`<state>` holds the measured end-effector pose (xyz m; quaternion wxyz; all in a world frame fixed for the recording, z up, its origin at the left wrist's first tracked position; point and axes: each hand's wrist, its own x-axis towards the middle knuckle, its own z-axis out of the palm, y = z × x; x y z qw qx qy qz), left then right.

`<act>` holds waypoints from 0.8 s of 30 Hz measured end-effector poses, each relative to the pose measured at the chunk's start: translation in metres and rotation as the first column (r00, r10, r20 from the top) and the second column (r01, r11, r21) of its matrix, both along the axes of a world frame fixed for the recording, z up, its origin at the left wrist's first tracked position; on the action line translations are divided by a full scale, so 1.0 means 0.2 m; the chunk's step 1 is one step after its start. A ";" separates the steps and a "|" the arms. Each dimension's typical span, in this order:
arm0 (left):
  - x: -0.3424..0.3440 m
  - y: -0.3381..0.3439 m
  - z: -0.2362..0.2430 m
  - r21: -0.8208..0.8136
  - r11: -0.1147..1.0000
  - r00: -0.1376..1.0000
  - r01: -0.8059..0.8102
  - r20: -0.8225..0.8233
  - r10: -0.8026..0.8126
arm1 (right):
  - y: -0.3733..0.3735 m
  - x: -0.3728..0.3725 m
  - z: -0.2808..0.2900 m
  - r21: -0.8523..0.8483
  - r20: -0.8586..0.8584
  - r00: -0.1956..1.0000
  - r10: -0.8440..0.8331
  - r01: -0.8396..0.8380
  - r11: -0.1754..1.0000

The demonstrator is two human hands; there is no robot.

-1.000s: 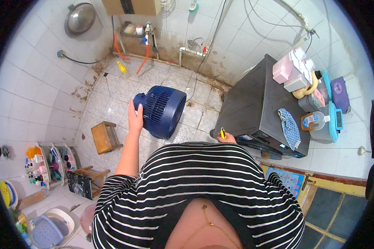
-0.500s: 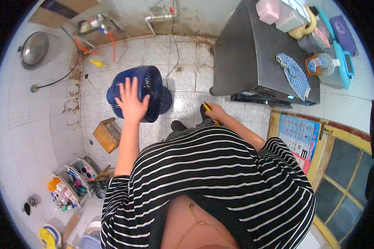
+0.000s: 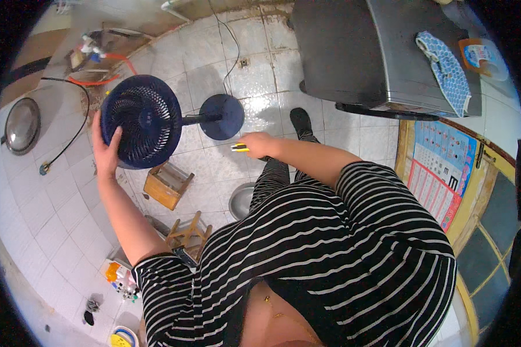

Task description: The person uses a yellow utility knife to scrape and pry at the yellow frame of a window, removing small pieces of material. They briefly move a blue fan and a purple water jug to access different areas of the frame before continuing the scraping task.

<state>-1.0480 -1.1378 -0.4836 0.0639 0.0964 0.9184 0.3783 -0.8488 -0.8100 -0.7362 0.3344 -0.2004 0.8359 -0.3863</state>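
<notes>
A dark blue standing fan (image 3: 147, 122) occupies the left of the head view, its slatted grille turned partly up. A short dark pole joins its head to the round fan base (image 3: 230, 113) on the tiles. My left hand (image 3: 105, 151) grips the left rim of the fan head, thumb on the front grille and fingers along the outer side. In my closed right hand (image 3: 257, 144) is a small yellow-and-black hand tool (image 3: 239, 148); its exact kind is unclear. It points left, just below the fan base and apart from it.
Wooden stools (image 3: 169, 186) stand left of my legs, near a metal basin (image 3: 241, 201). A thin cord (image 3: 236, 49) runs across the tiles from the fan base. At right is a dark cabinet-like appliance (image 3: 341, 52) with a blue patterned cloth (image 3: 446, 72) on it.
My left hand has moved from the fan head's top to its left rim. The head now lies farther left, showing pole and base. My right hand has moved left with the tool.
</notes>
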 end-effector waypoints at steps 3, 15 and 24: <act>-0.03 0.01 0.03 0.111 0.989 0.987 -0.093 0.138 0.077 | -0.20 -0.15 -0.09 -0.026 -0.055 0.995 0.084 -0.086 0.996; -0.04 0.10 0.06 0.030 0.991 0.980 -0.130 0.153 0.124 | -0.75 -0.76 -0.48 0.044 0.138 0.946 -0.294 0.290 0.956; 0.05 0.04 0.00 -0.004 0.994 0.992 -0.108 0.061 0.108 | -1.07 -0.95 -0.95 -0.307 0.156 0.970 -0.185 0.226 0.924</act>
